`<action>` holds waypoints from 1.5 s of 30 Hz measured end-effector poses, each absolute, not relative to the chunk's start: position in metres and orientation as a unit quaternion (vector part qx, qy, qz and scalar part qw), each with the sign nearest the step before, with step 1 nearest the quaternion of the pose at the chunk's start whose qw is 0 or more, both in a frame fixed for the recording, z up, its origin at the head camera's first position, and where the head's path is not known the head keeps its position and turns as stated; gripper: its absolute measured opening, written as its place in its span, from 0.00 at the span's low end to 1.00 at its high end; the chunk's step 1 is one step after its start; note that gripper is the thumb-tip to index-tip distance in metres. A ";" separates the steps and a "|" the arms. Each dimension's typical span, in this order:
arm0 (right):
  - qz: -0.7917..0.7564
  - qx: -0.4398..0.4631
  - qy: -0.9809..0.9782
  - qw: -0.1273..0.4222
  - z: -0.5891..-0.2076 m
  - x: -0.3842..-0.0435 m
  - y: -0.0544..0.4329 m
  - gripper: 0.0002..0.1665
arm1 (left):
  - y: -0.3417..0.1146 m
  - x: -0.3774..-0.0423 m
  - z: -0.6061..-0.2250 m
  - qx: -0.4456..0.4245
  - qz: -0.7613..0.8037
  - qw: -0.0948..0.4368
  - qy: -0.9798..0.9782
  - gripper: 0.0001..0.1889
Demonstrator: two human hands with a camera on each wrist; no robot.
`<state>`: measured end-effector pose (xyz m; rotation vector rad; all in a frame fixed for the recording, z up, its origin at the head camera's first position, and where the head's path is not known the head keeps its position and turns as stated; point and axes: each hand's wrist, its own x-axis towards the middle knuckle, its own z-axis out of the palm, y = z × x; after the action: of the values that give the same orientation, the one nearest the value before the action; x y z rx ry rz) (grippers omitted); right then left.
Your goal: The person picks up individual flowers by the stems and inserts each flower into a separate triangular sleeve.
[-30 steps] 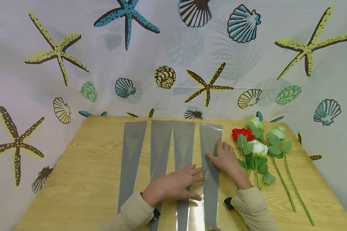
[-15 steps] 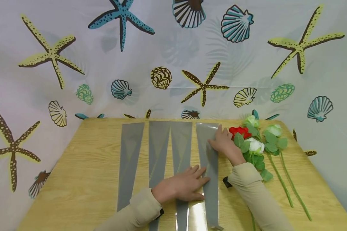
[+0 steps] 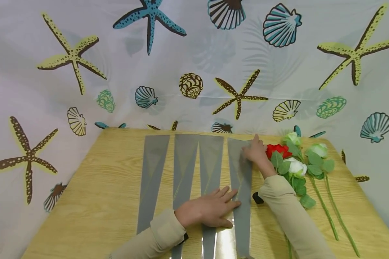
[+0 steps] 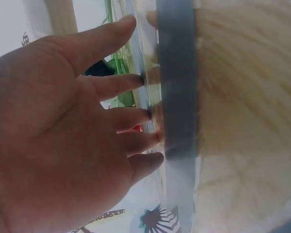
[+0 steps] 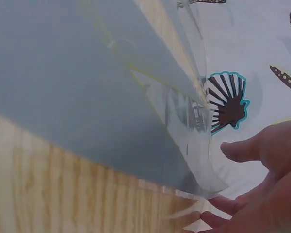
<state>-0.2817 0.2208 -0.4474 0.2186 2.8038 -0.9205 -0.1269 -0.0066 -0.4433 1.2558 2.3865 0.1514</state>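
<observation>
Several grey, tapering flower sleeves with clear plastic fronts lie side by side on the table. My left hand spreads straight fingers across the third sleeve, its fingertips at the edge of the rightmost sleeve. From the left wrist view, the fingers of that hand reach down to the plastic and hold nothing. At the wide far end of the rightmost sleeve is my right hand. In the right wrist view its fingertips are right at the sleeve's corner, with the thumb held apart from it.
On the right of the wooden table lie artificial roses: a red one, a white one and pale green-white ones, stems toward the front. A shell-print cloth hangs behind the table's back edge.
My right hand has moved from the side of the rightmost sleeve up to its far right corner. My left hand has shifted slightly right, fingers reaching the rightmost sleeve. The head view has swayed a little.
</observation>
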 end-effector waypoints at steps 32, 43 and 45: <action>-0.564 0.119 0.815 -0.053 -0.369 -0.267 0.250 0.20 | 0.013 -0.254 -0.420 0.208 0.476 0.071 0.851 0.29; -0.739 0.106 0.666 -0.001 -0.347 -0.255 0.247 0.10 | 0.040 -0.298 -0.416 0.177 0.638 0.090 0.744 0.31; -0.765 0.094 0.637 0.017 -0.345 -0.251 0.247 0.10 | 0.040 -0.301 -0.415 0.174 0.645 0.087 0.739 0.30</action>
<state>-0.2510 0.2468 -0.3447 0.2905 1.9782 -2.3780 -0.3014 0.0400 -0.4145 0.5182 2.2016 1.9218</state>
